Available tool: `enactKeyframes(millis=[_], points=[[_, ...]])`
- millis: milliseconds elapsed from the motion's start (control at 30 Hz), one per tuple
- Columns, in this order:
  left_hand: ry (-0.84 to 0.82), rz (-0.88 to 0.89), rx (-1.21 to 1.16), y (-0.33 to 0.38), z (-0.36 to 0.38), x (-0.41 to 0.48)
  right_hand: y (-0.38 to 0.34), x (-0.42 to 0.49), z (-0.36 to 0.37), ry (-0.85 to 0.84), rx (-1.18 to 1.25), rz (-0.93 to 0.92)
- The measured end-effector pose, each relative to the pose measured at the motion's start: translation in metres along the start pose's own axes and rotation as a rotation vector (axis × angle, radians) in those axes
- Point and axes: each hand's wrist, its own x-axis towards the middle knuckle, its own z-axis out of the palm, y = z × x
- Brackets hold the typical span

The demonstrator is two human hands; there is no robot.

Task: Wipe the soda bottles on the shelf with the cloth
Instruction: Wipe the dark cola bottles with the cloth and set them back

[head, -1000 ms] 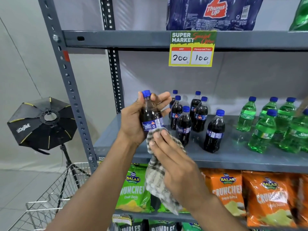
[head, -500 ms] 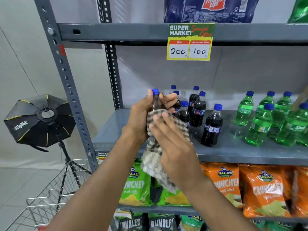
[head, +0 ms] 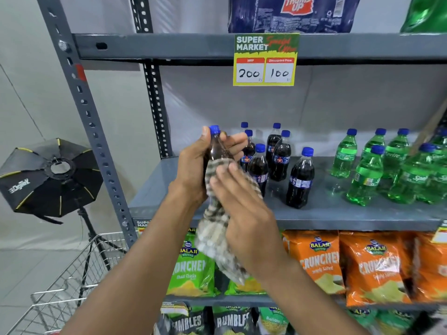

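My left hand (head: 193, 169) grips a dark cola bottle (head: 217, 148) with a blue cap, held upright in front of the grey shelf (head: 326, 213). My right hand (head: 242, 209) presses a checked cloth (head: 217, 228) against the bottle's lower half, hiding its label; the rest of the cloth hangs down below. Several more cola bottles (head: 300, 180) stand on the shelf just right of my hands. Several green soda bottles (head: 365, 180) stand farther right.
Above, an upper shelf (head: 169, 45) carries a price tag (head: 265, 59) and a wrapped cola pack (head: 292, 13). Green crisp bags (head: 191, 267) and orange crisp bags (head: 319, 262) fill the shelf below. A wire trolley (head: 70, 281) and a black softbox (head: 50, 177) on a stand are at left.
The cloth rose from below the bottle's label to cover the lower body. Both hands with the bottle have stayed in front of the shelf.
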Motion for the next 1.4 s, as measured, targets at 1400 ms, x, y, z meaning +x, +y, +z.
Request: enactKeyframes(millis=[1400], points=[[0.015,0.023,0.036,0.003,0.007,-0.006,0.006,0.017,0.000,0.114,0.152,0.098]])
